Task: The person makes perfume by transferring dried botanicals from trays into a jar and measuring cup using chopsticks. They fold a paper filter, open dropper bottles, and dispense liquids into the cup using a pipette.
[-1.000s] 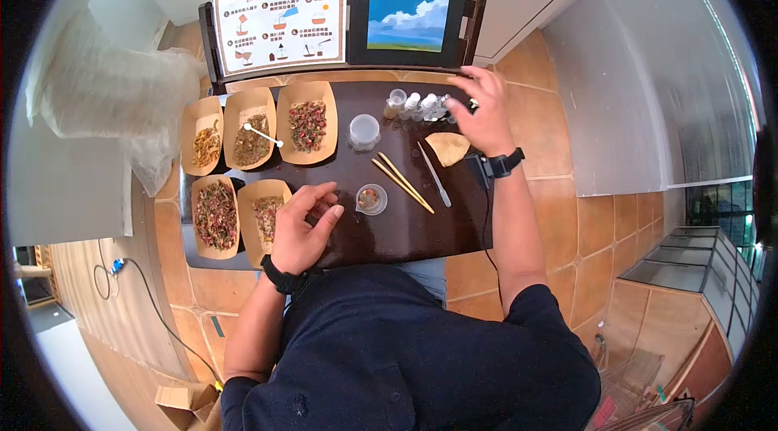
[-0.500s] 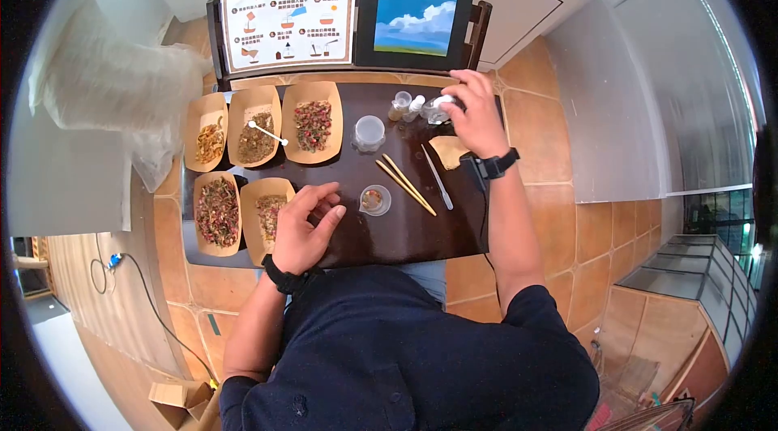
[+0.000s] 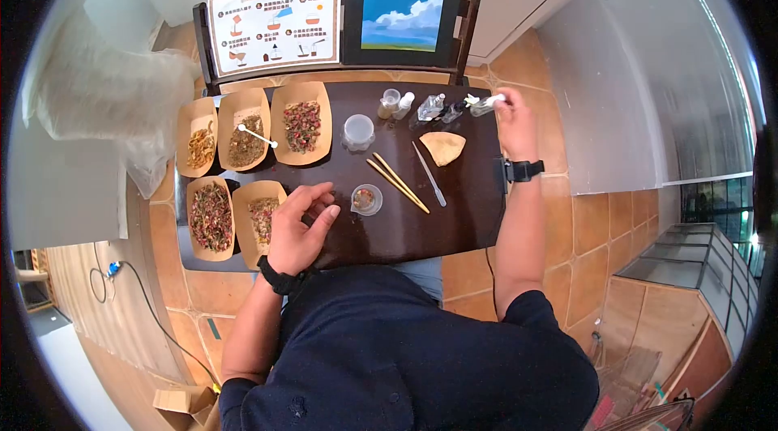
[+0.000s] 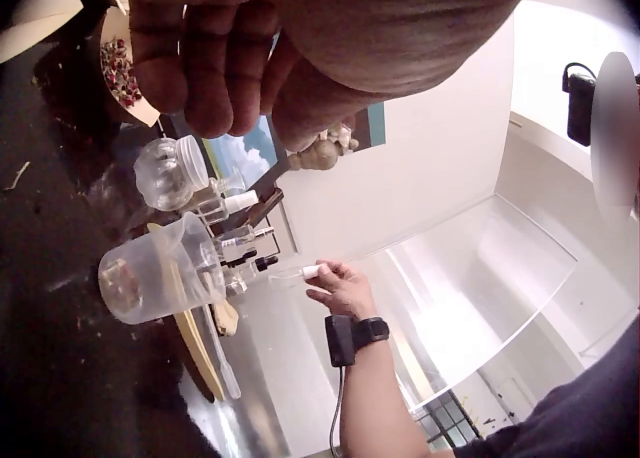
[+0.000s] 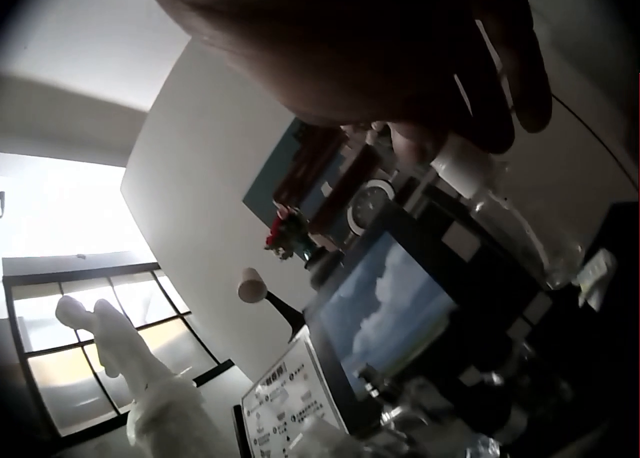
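At the table's back right corner my right hand (image 3: 516, 123) pinches the white cap (image 5: 465, 168) of a small clear bottle (image 5: 535, 238), which is tilted. My left hand (image 3: 298, 228) rests at the near edge with loosely curled fingers, holding nothing, beside a paper tray of dried petals (image 3: 263, 216). Right of it stands a clear plastic cup (image 3: 366, 199) with a few dried bits at its bottom. Behind the cup is a lidded clear jar (image 3: 358, 133). Other small bottles (image 3: 429, 109) stand left of my right hand.
Two wooden sticks (image 3: 397, 182), a plastic dropper (image 3: 429, 174) and a tan folded piece (image 3: 443, 148) lie on the dark table (image 3: 389, 236). More paper trays (image 3: 301, 123) hold dried flowers at the left. A printed sign (image 3: 275, 23) and a framed sky picture (image 3: 403, 13) lean behind.
My right hand has come down to the row of bottles, taken one by its cap and moved it rightward. The bottles left behind stand in shifted places. My left hand stays where it was.
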`<state>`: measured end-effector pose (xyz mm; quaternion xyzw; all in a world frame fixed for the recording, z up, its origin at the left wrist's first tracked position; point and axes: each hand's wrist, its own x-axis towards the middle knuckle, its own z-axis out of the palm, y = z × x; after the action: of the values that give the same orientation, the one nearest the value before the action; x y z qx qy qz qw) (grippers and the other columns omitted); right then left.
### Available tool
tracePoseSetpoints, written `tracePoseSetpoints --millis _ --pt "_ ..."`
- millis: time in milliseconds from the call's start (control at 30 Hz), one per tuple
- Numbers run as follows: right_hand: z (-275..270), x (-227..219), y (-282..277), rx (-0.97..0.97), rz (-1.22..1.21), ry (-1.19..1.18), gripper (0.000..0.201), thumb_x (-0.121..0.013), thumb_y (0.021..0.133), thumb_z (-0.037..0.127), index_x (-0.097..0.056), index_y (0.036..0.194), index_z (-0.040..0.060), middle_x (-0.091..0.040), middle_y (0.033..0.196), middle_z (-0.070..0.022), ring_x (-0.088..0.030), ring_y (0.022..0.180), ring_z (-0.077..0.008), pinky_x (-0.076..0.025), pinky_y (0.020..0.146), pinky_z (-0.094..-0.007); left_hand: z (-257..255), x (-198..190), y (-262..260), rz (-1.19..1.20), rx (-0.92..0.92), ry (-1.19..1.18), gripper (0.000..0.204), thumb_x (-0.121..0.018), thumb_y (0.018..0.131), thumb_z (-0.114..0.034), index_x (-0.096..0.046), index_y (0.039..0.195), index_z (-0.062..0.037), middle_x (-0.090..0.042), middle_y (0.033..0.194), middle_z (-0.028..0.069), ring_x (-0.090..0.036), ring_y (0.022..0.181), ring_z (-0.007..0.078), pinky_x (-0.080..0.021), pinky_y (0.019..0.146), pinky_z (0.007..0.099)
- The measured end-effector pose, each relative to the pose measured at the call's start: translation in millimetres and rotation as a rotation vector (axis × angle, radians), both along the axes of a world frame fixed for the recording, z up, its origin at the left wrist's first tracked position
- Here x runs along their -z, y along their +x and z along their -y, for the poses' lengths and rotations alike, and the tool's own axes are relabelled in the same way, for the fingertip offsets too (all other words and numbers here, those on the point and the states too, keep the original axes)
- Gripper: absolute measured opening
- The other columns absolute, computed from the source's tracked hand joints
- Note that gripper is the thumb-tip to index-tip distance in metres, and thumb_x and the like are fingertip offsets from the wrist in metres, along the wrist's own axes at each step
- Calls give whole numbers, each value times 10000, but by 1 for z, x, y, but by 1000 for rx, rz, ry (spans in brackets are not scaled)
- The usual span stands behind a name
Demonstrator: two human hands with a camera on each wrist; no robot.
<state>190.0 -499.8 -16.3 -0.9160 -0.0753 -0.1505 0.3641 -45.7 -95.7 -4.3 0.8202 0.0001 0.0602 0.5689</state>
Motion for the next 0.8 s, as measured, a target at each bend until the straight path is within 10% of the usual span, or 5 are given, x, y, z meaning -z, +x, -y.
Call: tracePoseSetpoints --millis 800 --pt "-25 61 12 -110 -259 96 685 -903 809 -12 -651 1436 96 -782 1211 -112 -756 998 -234 -605 893 -363 2 -2 2 -4 -13 26 361 -806 943 -13 -743 1298 -29 -742 1013 71 -693 820 160 -576 747 297"
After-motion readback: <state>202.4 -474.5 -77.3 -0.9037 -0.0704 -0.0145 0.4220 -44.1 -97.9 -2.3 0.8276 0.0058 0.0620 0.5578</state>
